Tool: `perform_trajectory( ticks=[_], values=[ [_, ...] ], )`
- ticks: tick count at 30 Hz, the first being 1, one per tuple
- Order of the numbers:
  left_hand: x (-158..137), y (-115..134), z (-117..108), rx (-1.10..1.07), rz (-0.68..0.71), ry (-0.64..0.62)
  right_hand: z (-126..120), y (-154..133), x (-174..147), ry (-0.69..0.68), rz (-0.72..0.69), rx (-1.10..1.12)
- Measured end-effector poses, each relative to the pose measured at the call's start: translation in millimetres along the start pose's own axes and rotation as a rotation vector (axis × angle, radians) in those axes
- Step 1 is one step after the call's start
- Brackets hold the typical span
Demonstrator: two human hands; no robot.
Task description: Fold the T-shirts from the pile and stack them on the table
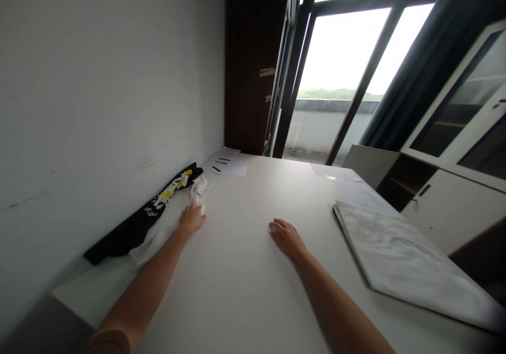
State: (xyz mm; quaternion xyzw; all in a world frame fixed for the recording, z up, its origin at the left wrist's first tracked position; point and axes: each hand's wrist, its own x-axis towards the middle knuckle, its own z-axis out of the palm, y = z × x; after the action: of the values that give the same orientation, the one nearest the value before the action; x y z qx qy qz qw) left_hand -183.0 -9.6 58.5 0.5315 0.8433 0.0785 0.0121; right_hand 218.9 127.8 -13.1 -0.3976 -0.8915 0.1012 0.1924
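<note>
My left hand is at the left side of the white table, its fingers closed on crumpled white cloth. Behind it, along the wall, lies a black garment with a yellow and white print; where it meets the white cloth is hard to make out. My right hand rests palm down on the middle of the tabletop, fingers stretched forward. A small pale spot shows by its thumb, too unclear to name.
A folded white cloth with a dark underside lies on the right. Printed papers lie at the far left corner, and more sheets at the far right. A wall borders the left; cabinets stand at right.
</note>
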Motion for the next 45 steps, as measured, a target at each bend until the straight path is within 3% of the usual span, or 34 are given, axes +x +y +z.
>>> perform_trajectory(
  ticks=[2,4,5,6,9,12,16,18,21,22,23,25,27,30,33,36,41,45],
  values=[
    [-17,46,-3,-0.069,0.209,-0.069,-2,3,1,0.033,0.011,0.053],
    [-37,87,-16,-0.278,0.682,-0.232,-7,11,2,0.104,0.075,0.133],
    [-46,103,-25,-0.362,0.846,-0.255,-10,16,1,0.150,0.128,0.172],
    [-55,116,-33,-0.412,0.917,-0.220,-13,22,1,0.197,0.190,0.206],
    [-72,134,-45,-0.386,0.813,-0.077,-23,36,-2,0.283,0.344,0.281],
    [-83,136,-28,-0.172,0.690,-0.143,-27,41,-4,0.290,0.368,0.291],
    [-105,143,-14,-0.012,0.669,-0.200,-23,38,-1,0.221,0.276,0.242],
    [-122,150,-29,-0.077,0.770,-0.347,-20,35,0,0.169,0.221,0.166],
    [-146,159,-66,-0.269,1.168,-0.873,-18,28,1,0.116,0.183,0.049],
    [-151,161,-76,-0.331,1.253,-0.942,-18,26,0,0.117,0.180,0.034],
    [-153,161,-82,-0.377,1.282,-0.907,-17,23,0,0.128,0.181,0.033],
    [-148,161,-81,-0.410,1.168,-0.603,-16,18,-1,0.182,0.192,0.073],
    [-134,160,-62,-0.402,0.973,-0.311,-16,14,-1,0.244,0.215,0.166],
    [-108,159,-16,-0.435,0.819,-0.139,-15,9,1,0.307,0.237,0.372],
    [-97,161,26,-0.411,0.876,-0.091,-16,7,5,0.435,0.257,0.564],
    [-100,165,50,-0.338,0.984,-0.107,-17,4,9,0.513,0.328,0.781],
    [-104,168,52,-0.294,0.992,-0.093,-8,-8,11,0.303,0.395,1.177],
    [-101,166,41,-0.262,0.934,-0.056,-1,-9,14,0.448,0.450,1.234]
  ],
)
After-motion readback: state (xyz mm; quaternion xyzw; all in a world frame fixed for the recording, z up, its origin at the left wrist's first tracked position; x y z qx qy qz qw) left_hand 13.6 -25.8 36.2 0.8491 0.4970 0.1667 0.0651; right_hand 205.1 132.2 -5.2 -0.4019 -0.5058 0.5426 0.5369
